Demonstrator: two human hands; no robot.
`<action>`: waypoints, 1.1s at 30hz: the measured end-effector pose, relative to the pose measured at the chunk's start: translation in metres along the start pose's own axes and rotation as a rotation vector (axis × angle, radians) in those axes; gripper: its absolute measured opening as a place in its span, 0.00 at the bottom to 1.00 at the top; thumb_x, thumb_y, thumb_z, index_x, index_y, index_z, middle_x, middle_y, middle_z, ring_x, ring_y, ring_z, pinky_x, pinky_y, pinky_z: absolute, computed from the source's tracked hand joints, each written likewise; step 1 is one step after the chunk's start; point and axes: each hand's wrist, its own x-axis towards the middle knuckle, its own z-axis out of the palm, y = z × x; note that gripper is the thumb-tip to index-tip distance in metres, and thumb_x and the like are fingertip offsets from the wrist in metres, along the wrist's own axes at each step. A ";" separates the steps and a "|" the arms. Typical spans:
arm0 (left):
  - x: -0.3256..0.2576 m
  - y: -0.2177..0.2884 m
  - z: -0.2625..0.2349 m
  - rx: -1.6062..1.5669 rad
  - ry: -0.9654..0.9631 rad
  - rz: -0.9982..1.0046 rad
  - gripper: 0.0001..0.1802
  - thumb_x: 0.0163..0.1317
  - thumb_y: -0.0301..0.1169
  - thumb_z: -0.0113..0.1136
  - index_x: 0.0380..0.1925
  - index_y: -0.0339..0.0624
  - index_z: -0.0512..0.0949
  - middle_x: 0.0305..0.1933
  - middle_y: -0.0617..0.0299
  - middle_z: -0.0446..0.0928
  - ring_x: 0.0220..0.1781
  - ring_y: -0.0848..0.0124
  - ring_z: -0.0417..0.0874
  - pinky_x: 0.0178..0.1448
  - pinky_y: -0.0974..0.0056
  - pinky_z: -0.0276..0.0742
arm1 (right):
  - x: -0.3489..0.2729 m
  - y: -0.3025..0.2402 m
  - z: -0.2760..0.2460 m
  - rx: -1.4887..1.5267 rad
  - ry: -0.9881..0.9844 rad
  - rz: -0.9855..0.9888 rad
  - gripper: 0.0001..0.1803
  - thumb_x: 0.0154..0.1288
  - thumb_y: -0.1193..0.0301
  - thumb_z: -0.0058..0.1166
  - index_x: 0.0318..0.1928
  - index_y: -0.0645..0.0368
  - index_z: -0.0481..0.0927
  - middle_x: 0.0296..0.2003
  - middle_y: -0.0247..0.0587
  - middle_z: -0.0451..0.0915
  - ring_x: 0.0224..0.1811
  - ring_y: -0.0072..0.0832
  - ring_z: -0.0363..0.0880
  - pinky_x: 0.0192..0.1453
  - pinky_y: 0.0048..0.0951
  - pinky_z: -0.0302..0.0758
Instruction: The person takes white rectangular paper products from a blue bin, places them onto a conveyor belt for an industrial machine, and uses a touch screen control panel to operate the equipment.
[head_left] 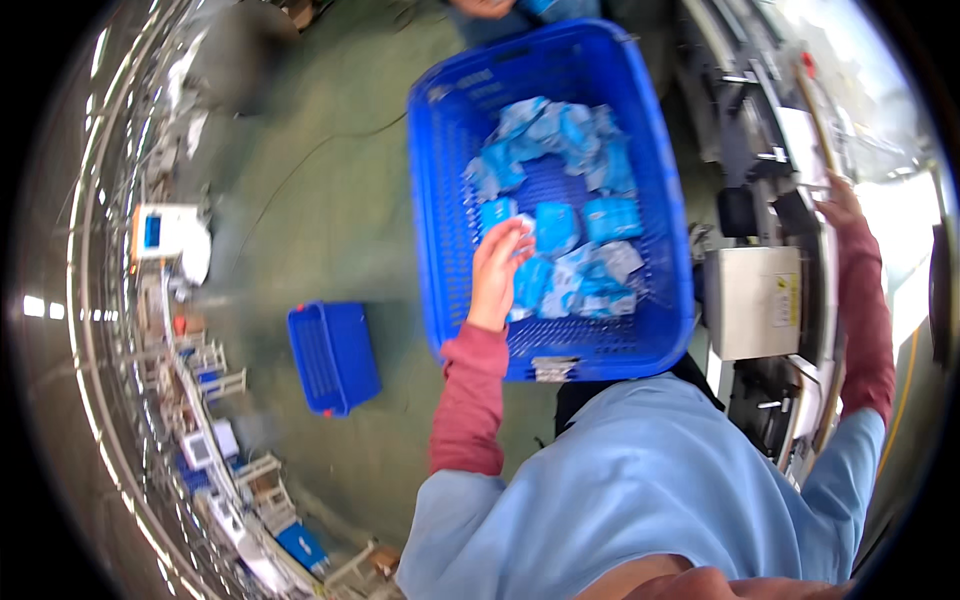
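Over a large blue plastic basket (432, 220) my left hand (494, 272) reaches in, its fingers bent together. A small white piece shows at the fingertips; I cannot make out what it is. Just beyond and beside the fingers lie blue packets (556, 228), set in a short row. Crumpled blue-and-white packets (578, 283) fill the near part of the basket, and more packets (570, 130) form an arc at its far end. Off to the right, my right hand (843, 203) is at the edge of the machine line, close to a brown rod. Its fingers are too small and blurred to read.
A smaller blue bin (345, 355) sits on the green floor to the left. On the right runs a machine line with a pale metal box (755, 303). Another person's hand (487, 7) shows beyond the basket. Workbenches and equipment line the far left.
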 end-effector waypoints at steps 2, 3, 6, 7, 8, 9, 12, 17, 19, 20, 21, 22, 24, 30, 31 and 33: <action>0.008 0.001 -0.033 0.097 0.060 0.044 0.12 0.63 0.31 0.52 0.45 0.38 0.73 0.42 0.59 0.76 0.43 0.69 0.78 0.47 0.63 0.74 | -0.025 -0.023 -0.014 0.525 0.025 0.275 0.28 0.61 0.72 0.52 0.61 0.59 0.62 0.46 0.52 0.68 0.41 0.35 0.72 0.49 0.28 0.74; 0.013 -0.008 -0.054 0.167 0.093 0.069 0.12 0.63 0.30 0.52 0.45 0.38 0.74 0.41 0.59 0.77 0.41 0.70 0.78 0.46 0.63 0.74 | -0.040 -0.051 -0.017 0.734 0.089 0.434 0.25 0.65 0.71 0.49 0.61 0.61 0.61 0.47 0.55 0.67 0.47 0.39 0.71 0.56 0.30 0.72; 0.044 -0.087 -0.132 0.868 0.189 0.156 0.09 0.56 0.31 0.58 0.34 0.36 0.79 0.34 0.55 0.80 0.35 0.67 0.81 0.40 0.63 0.76 | -0.112 -0.112 -0.001 0.722 0.049 0.102 0.27 0.69 0.66 0.41 0.64 0.66 0.56 0.56 0.55 0.64 0.60 0.37 0.64 0.65 0.31 0.64; 0.052 -0.128 -0.167 1.167 0.206 0.093 0.12 0.53 0.31 0.58 0.36 0.37 0.80 0.38 0.49 0.80 0.39 0.58 0.82 0.42 0.58 0.76 | -0.149 -0.159 0.042 0.657 0.001 -0.010 0.28 0.71 0.64 0.38 0.64 0.67 0.54 0.59 0.54 0.62 0.63 0.35 0.63 0.67 0.31 0.62; 0.062 -0.152 -0.181 1.441 0.130 -0.205 0.14 0.53 0.31 0.55 0.39 0.40 0.80 0.40 0.48 0.80 0.43 0.53 0.81 0.45 0.56 0.76 | -0.180 -0.181 0.065 0.460 0.047 -0.049 0.29 0.71 0.62 0.37 0.65 0.65 0.52 0.59 0.51 0.63 0.61 0.33 0.64 0.67 0.29 0.61; 0.065 -0.180 -0.189 1.629 0.128 -0.479 0.15 0.54 0.30 0.52 0.41 0.43 0.80 0.42 0.50 0.79 0.45 0.54 0.80 0.47 0.56 0.76 | -0.203 -0.194 0.083 0.268 0.081 -0.085 0.30 0.72 0.60 0.35 0.66 0.64 0.51 0.59 0.49 0.64 0.60 0.31 0.66 0.67 0.28 0.60; 0.048 -0.253 -0.228 1.659 -0.160 -0.660 0.26 0.51 0.43 0.60 0.50 0.43 0.73 0.50 0.47 0.75 0.51 0.56 0.78 0.54 0.56 0.72 | -0.257 -0.206 0.123 0.271 -0.051 0.140 0.32 0.68 0.60 0.45 0.65 0.64 0.54 0.51 0.42 0.72 0.51 0.23 0.72 0.56 0.21 0.69; 0.046 -0.296 -0.211 1.509 0.375 -0.653 0.39 0.33 0.45 0.76 0.47 0.41 0.72 0.46 0.45 0.75 0.50 0.55 0.77 0.54 0.57 0.73 | -0.303 -0.195 0.192 0.438 -0.025 0.337 0.23 0.66 0.70 0.46 0.59 0.64 0.62 0.41 0.38 0.74 0.40 0.22 0.76 0.46 0.23 0.75; 0.047 -0.294 -0.205 1.482 0.463 -0.445 0.39 0.37 0.41 0.74 0.48 0.43 0.64 0.43 0.42 0.73 0.48 0.51 0.76 0.53 0.54 0.73 | -0.304 -0.185 0.206 0.420 -0.051 0.380 0.21 0.66 0.72 0.46 0.57 0.63 0.64 0.40 0.38 0.75 0.39 0.23 0.77 0.45 0.24 0.76; 0.050 -0.288 -0.200 1.409 0.414 -0.431 0.39 0.35 0.37 0.74 0.48 0.44 0.62 0.42 0.43 0.73 0.47 0.50 0.76 0.52 0.53 0.73 | -0.303 -0.183 0.217 0.421 -0.075 0.388 0.19 0.65 0.73 0.46 0.56 0.63 0.65 0.40 0.38 0.75 0.39 0.24 0.77 0.46 0.24 0.75; 0.050 -0.287 -0.197 1.352 0.352 -0.423 0.40 0.34 0.34 0.73 0.48 0.45 0.60 0.41 0.44 0.74 0.45 0.49 0.77 0.50 0.52 0.73 | -0.304 -0.178 0.225 0.426 -0.069 0.426 0.17 0.66 0.73 0.45 0.54 0.62 0.67 0.39 0.38 0.75 0.40 0.24 0.76 0.46 0.25 0.75; 0.057 -0.287 -0.194 1.318 0.307 -0.365 0.40 0.36 0.34 0.72 0.48 0.47 0.58 0.38 0.44 0.75 0.43 0.46 0.77 0.48 0.50 0.73 | -0.303 -0.175 0.236 0.430 -0.072 0.466 0.16 0.65 0.73 0.45 0.53 0.62 0.68 0.39 0.38 0.76 0.40 0.25 0.76 0.47 0.25 0.74; 0.061 -0.260 -0.174 1.277 0.201 -0.331 0.36 0.41 0.41 0.67 0.50 0.48 0.60 0.41 0.43 0.76 0.44 0.47 0.77 0.47 0.51 0.73 | -0.302 -0.177 0.262 0.403 -0.122 0.515 0.15 0.65 0.73 0.46 0.52 0.61 0.70 0.38 0.38 0.76 0.40 0.25 0.76 0.47 0.25 0.74; 0.040 -0.118 -0.157 1.232 -0.097 -0.187 0.34 0.42 0.49 0.64 0.51 0.47 0.73 0.47 0.54 0.78 0.47 0.57 0.79 0.49 0.57 0.75 | -0.279 -0.157 0.350 0.309 -0.610 0.379 0.13 0.64 0.73 0.50 0.48 0.61 0.71 0.37 0.34 0.76 0.39 0.21 0.76 0.43 0.23 0.73; 0.026 -0.087 -0.149 1.291 -0.060 -0.114 0.36 0.40 0.50 0.65 0.51 0.48 0.73 0.47 0.54 0.78 0.47 0.57 0.80 0.48 0.58 0.75 | -0.274 -0.146 0.366 0.317 -0.682 0.348 0.13 0.64 0.73 0.51 0.48 0.60 0.70 0.36 0.34 0.76 0.38 0.20 0.75 0.42 0.23 0.73; 0.017 -0.040 -0.134 1.547 -0.080 -0.146 0.37 0.37 0.48 0.67 0.51 0.47 0.73 0.48 0.54 0.78 0.47 0.57 0.79 0.50 0.59 0.75 | -0.262 -0.125 0.399 0.283 -0.798 0.263 0.17 0.63 0.69 0.54 0.50 0.60 0.68 0.37 0.33 0.75 0.38 0.19 0.75 0.39 0.21 0.72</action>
